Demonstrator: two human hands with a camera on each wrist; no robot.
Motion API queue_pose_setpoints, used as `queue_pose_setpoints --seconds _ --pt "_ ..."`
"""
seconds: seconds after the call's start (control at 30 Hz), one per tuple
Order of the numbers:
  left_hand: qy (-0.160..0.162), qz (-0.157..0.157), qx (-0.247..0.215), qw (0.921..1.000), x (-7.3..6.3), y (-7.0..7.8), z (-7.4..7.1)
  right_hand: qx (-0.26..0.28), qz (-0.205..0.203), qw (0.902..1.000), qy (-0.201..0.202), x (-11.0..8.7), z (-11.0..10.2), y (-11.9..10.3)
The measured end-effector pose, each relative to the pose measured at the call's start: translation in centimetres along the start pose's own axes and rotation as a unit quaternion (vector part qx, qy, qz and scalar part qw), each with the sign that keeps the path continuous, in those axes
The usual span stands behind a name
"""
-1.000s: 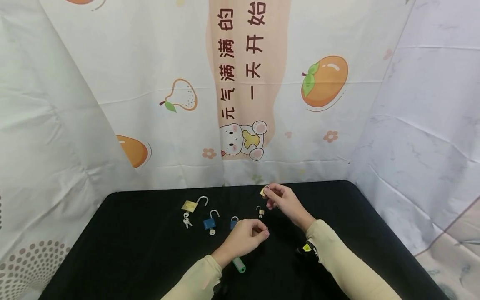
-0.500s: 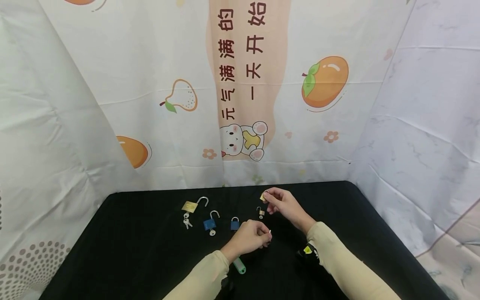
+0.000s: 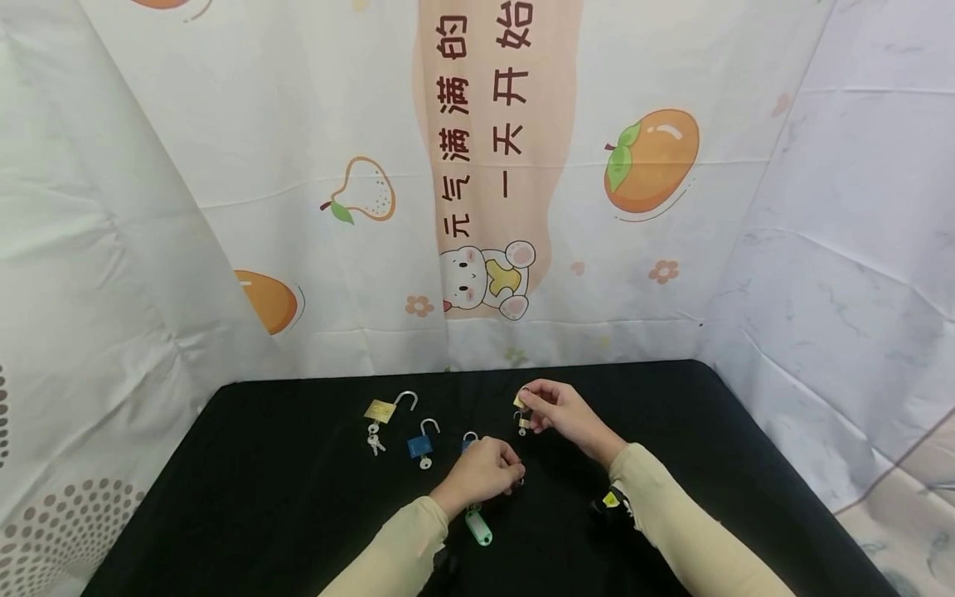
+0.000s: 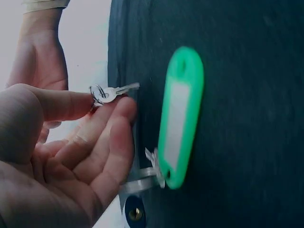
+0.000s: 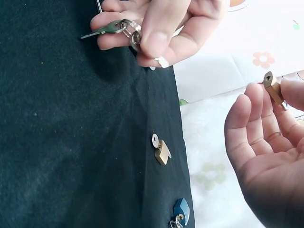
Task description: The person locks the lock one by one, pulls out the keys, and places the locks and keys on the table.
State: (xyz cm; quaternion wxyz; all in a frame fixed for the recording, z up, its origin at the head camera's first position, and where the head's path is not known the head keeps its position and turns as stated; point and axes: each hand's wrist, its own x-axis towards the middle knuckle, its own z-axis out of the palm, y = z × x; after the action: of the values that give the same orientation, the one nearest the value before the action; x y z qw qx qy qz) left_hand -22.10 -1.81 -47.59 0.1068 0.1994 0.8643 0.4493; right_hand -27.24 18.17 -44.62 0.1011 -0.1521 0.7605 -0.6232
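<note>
My left hand (image 3: 483, 474) pinches a small key ring between thumb and finger, and a silver key (image 4: 110, 95) sticks out from it. In the right wrist view a greenish key (image 5: 107, 29) hangs at the same ring. My right hand (image 3: 561, 410) holds a small brass padlock (image 5: 273, 88) between thumb and fingers, its keyhole end facing away from the palm. Just below that hand lies another small brass padlock (image 3: 524, 424) with its shackle up and a key in it. Beyond the left hand, a blue padlock (image 3: 468, 440) is partly hidden.
A larger brass padlock (image 3: 380, 410) with its shackle swung out lies left, keys (image 3: 375, 440) attached. Beside it is an opened blue padlock (image 3: 420, 447) with a key. A green key tag (image 3: 479, 527) lies near the left wrist. Black cloth (image 3: 298, 497) covers the table.
My right hand has come down slightly with the brass padlock, close to the small one on the table. The left hand shifted right, then back left, still pinching the keys.
</note>
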Motion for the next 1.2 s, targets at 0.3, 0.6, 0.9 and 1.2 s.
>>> queue_pose_setpoints --seconds 0.3,0.6,0.9,1.2 --pt "0.056 0.005 0.144 0.9881 -0.2 -0.4 -0.4 -0.006 0.004 0.9997 -0.021 0.0 0.3 0.1" --pt "0.062 0.002 0.18 0.9817 -0.3 -0.5 -0.7 -0.014 0.013 0.9993 -0.033 -0.2 0.5 -0.1" --pt "0.059 0.003 0.169 0.9838 -0.3 -0.7 -0.8 -0.021 0.007 0.9986 -0.048 0.1 0.7 0.6" --pt "0.108 0.035 0.182 0.9767 -0.2 -0.7 -1.3 -0.07 0.009 0.9944 -0.078 0.4 1.0 1.0"
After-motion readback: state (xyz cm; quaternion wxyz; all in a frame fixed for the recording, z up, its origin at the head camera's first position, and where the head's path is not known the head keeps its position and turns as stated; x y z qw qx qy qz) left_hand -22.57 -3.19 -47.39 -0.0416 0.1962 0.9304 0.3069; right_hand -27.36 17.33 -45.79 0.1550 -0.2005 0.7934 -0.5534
